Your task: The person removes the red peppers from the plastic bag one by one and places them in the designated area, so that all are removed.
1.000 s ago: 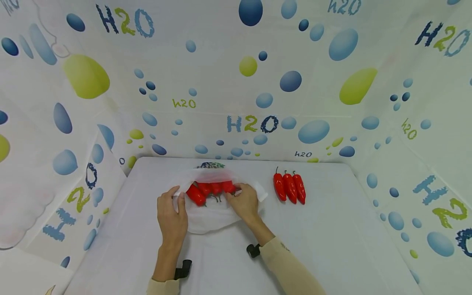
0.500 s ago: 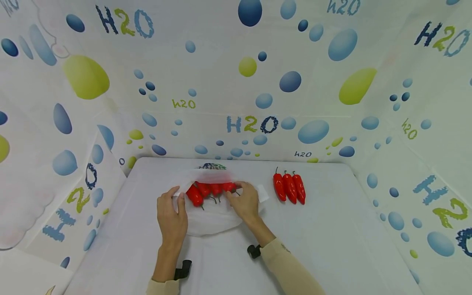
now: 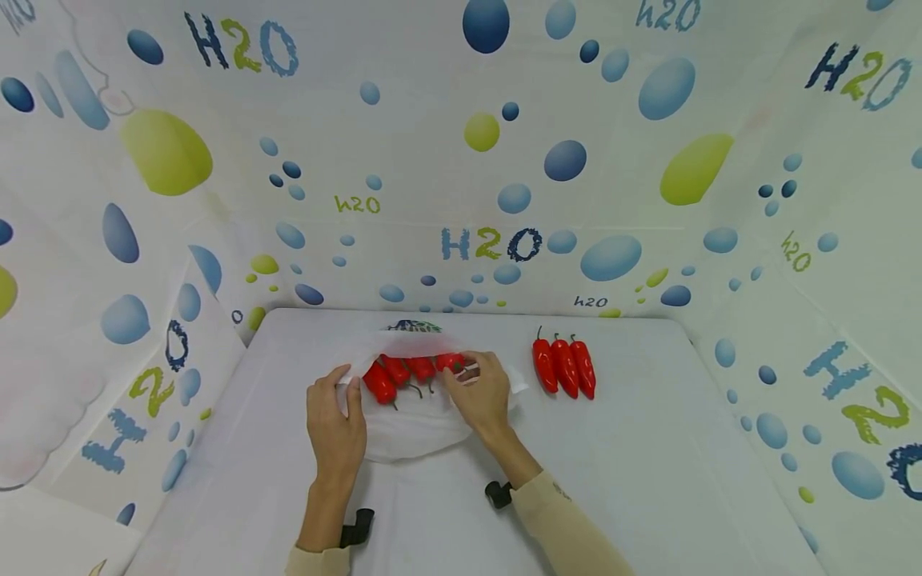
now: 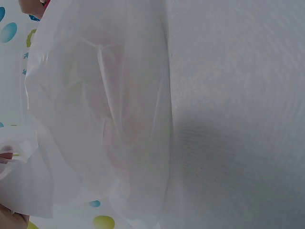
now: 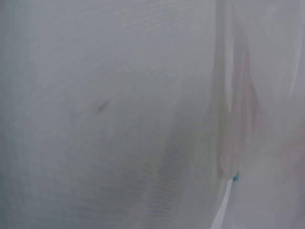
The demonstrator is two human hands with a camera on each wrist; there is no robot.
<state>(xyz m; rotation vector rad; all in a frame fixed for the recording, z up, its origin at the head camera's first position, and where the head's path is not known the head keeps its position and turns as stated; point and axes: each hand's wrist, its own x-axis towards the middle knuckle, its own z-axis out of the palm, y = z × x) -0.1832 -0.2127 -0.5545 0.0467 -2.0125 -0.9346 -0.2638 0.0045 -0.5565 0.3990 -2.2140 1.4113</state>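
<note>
A translucent white plastic bag (image 3: 418, 432) lies in the middle of the table in the head view, its mouth spread open. Several glossy red chili peppers (image 3: 379, 382) lie side by side in it, stems toward the person. My left hand (image 3: 337, 424) holds the bag's left edge between thumb and fingers; in the left wrist view a finger (image 4: 6, 155) shows through a loop of plastic. At the right end of the row, my right hand (image 3: 481, 400) pinches the last red pepper (image 3: 450, 362) with its fingertips. Plastic partly hides the peppers' far ends.
Three more red peppers (image 3: 565, 366) lie in a row on the white table (image 3: 634, 448), right of the bag. A printed dark pattern (image 3: 414, 326) shows at the bag's far end. Patterned curtains (image 3: 403, 144) enclose the table behind and at the sides.
The rightmost pepper in the bag has turned and shifted slightly under my right fingers, which have moved a little to the right. My left hand stays on the bag's edge.
</note>
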